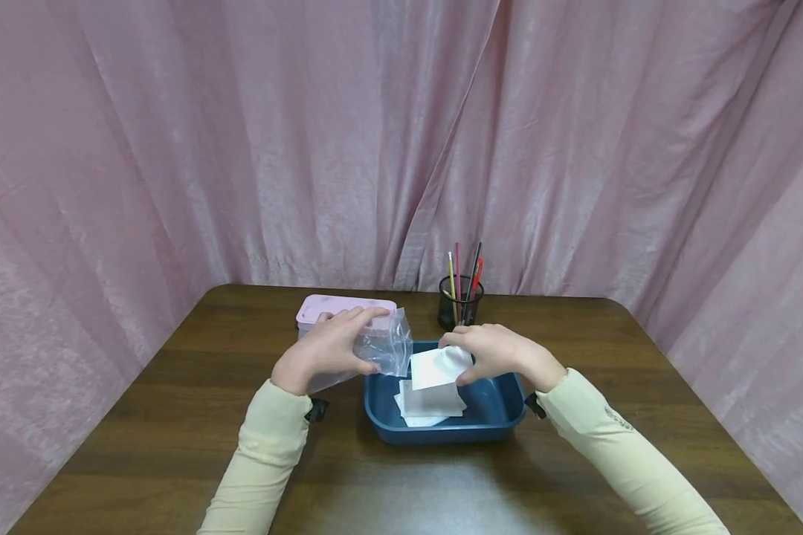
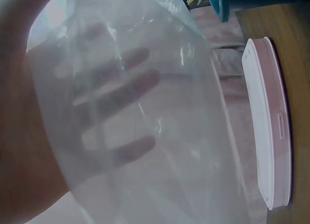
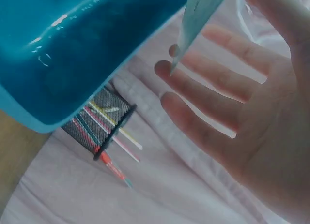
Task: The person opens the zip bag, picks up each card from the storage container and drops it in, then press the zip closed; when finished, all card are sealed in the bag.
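Note:
My left hand (image 1: 328,345) holds a clear plastic bag (image 1: 389,348) between thumb and fingers, at the left end of a blue plastic tub (image 1: 498,407). In the left wrist view, several fingers show blurred through the bag's film (image 2: 184,117). Over the tub, my right hand (image 1: 498,351) pinches a white square sheet (image 1: 431,371) near its right edge, close to the bag's mouth. Its thin edge shows beside the fingers in the right wrist view. A few more white sheets (image 1: 431,403) lie loosely stacked on the tub's floor.
A box with a pink lid (image 1: 337,302) stands behind the left hand, partly covered by the hand and bag. Behind the tub is a black mesh cup (image 1: 447,310) of pencils and pens. Pink curtains (image 1: 294,148) hang past the table's back edge.

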A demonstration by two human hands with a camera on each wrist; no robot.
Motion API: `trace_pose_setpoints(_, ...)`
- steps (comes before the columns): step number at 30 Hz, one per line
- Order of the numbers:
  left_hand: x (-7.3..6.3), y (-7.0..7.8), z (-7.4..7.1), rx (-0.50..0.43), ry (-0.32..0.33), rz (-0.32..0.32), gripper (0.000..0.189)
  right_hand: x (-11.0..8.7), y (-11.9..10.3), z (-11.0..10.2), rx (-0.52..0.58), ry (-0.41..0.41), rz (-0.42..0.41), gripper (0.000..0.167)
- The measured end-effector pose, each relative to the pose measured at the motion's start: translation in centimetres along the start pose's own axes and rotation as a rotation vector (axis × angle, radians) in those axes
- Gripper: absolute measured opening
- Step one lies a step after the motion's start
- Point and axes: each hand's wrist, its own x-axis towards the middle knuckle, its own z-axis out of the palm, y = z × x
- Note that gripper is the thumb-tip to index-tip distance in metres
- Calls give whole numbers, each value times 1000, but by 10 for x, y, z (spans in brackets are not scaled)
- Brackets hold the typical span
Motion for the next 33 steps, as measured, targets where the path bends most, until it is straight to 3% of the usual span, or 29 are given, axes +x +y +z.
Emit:
trace_pose_setpoints(9, 0, -1, 0, 0, 13, -9, 89, -15, 7, -7, -25, 218, -25, 36)
trace_pose_setpoints(17, 0, -3, 2, -3, 8, -24, 92, -22, 5, -12, -41, 390, -26, 39)
trace_pose_setpoints(33, 6, 7, 3, 4, -13, 22, 93, -7, -8, -6, 24, 411, -61, 41)
